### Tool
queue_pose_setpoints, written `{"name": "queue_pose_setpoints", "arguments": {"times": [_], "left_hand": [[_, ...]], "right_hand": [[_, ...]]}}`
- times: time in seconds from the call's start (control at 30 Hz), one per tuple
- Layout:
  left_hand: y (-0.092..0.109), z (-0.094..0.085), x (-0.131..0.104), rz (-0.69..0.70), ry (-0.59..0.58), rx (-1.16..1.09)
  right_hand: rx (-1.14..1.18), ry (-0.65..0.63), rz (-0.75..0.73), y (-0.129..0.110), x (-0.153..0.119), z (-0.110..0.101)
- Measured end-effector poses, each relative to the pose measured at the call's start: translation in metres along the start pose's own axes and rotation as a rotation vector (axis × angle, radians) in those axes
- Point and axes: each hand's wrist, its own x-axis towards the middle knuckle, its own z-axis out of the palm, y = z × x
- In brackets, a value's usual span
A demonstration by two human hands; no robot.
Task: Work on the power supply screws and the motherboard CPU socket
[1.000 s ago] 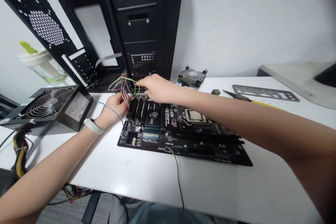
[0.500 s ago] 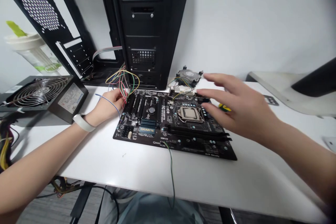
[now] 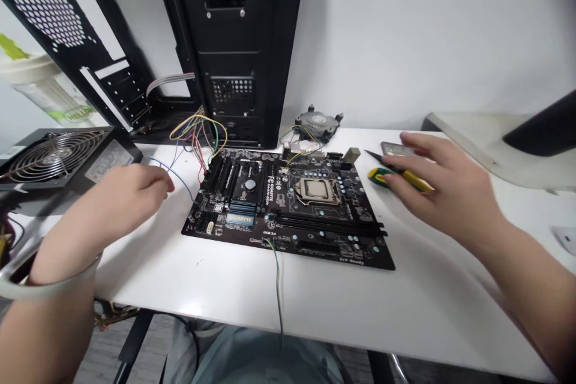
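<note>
My left hand (image 3: pixel 121 204) is beside the left edge of the black Gigabyte motherboard (image 3: pixel 288 234), fingers curled in with nothing visible in them. A blue wire (image 3: pixel 177 177) runs just past its fingertips to the board. My right hand (image 3: pixel 450 189) is open to the right of the board, fingers spread over a green-and-yellow handle (image 3: pixel 380 177) and a dark pointed tool tip (image 3: pixel 374 157). The hand partly hides these tools. On the board the metal-topped processor (image 3: pixel 315 189) sits in its socket. A green wire (image 3: pixel 278 288) hangs from the board's front edge.
A black computer case (image 3: pixel 243 42) stands at the back, with coloured wires (image 3: pixel 198 126) by its base. To the left is a power supply (image 3: pixel 67 159); a cooler fan (image 3: pixel 317 125) lies behind the board. A pale stand base (image 3: pixel 477 147) is at right.
My left hand has come away from the coloured wires at the board's left corner and moved left. My right hand has moved right, from over the board to the tools. The view has shifted slightly.
</note>
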Motion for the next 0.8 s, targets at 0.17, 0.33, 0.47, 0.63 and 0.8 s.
{"name": "queue_pose_setpoints", "arguments": {"times": [0.17, 0.33, 0.47, 0.63, 0.8], "left_hand": [[0.010, 0.018, 0.010, -0.001, 0.000, -0.077], [0.010, 0.037, 0.015, -0.011, 0.099, -0.184], [0.011, 0.037, 0.015, -0.017, 0.139, -0.271], [0.008, 0.035, 0.012, -0.105, 0.138, -0.323], [0.010, 0.036, 0.010, -0.132, 0.096, -0.330]], "right_hand": [[0.150, 0.010, 0.290, -0.001, -0.007, 0.000], [0.308, 0.042, 0.620, 0.007, -0.010, -0.002], [0.472, 0.064, 0.870, 0.010, -0.009, -0.005], [0.740, 0.128, 0.962, 0.009, -0.005, -0.011], [0.901, 0.125, 0.937, 0.014, -0.005, -0.009]]}}
